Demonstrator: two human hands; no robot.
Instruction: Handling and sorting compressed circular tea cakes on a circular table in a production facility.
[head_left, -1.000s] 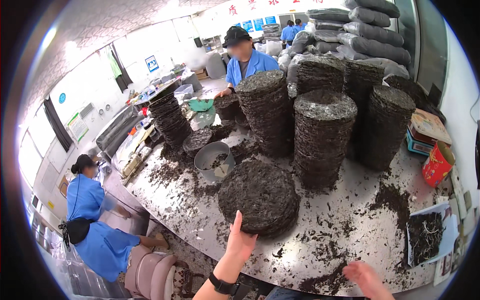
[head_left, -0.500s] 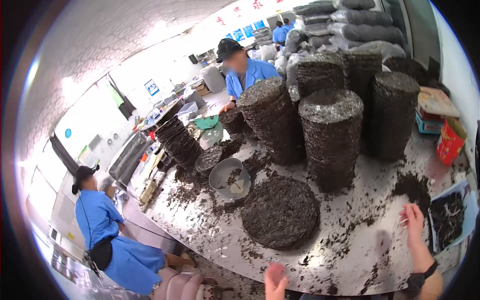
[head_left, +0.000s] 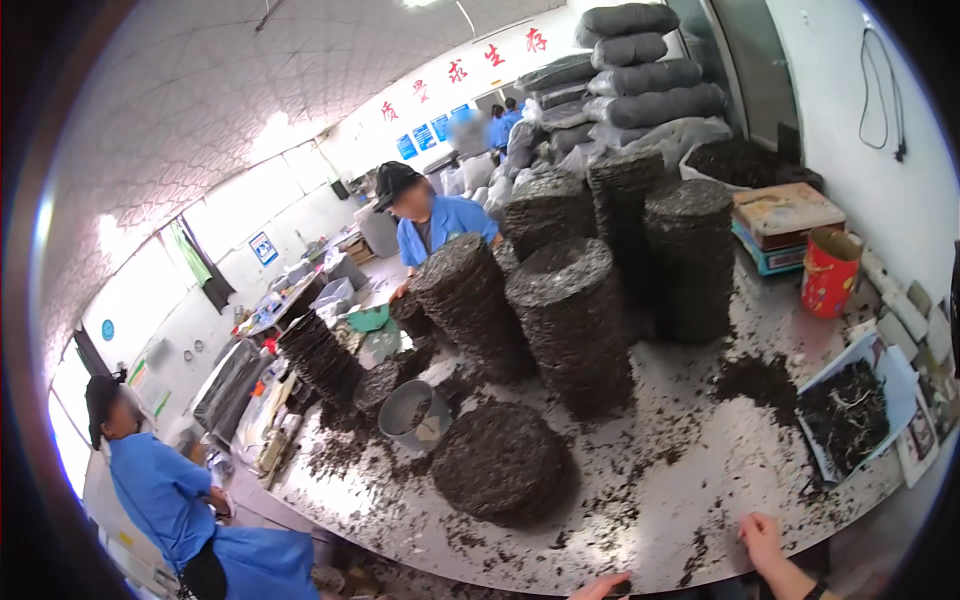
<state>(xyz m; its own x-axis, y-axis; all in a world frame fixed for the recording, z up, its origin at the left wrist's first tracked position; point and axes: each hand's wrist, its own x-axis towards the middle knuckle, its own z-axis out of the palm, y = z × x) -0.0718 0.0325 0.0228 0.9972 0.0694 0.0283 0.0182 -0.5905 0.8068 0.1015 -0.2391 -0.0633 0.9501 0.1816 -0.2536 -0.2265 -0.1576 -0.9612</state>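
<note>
My right hand is over the near edge of the table, fingers curled together; whether they hold anything is hidden. My left hand shows only in part at the lower edge, its fingers stretched toward the right. Farther in lies a low stack of round, dark, crinkled sheets, which look like dried seaweed; neither hand touches it. A grey plastic bowl with dark scraps stands beside that stack. Behind rise several tall dark stacks, the nearest with a hollow in its top.
Dark flakes litter the white table. To the right are a tray of dark scraps, a red bucket and a scale. One co-worker stands across the table, another at the left. Filled bags are piled behind.
The view has tilted up and turned right. My right hand has drawn back toward the table's near edge, its fingers more curled; my left hand sits lower in view.
</note>
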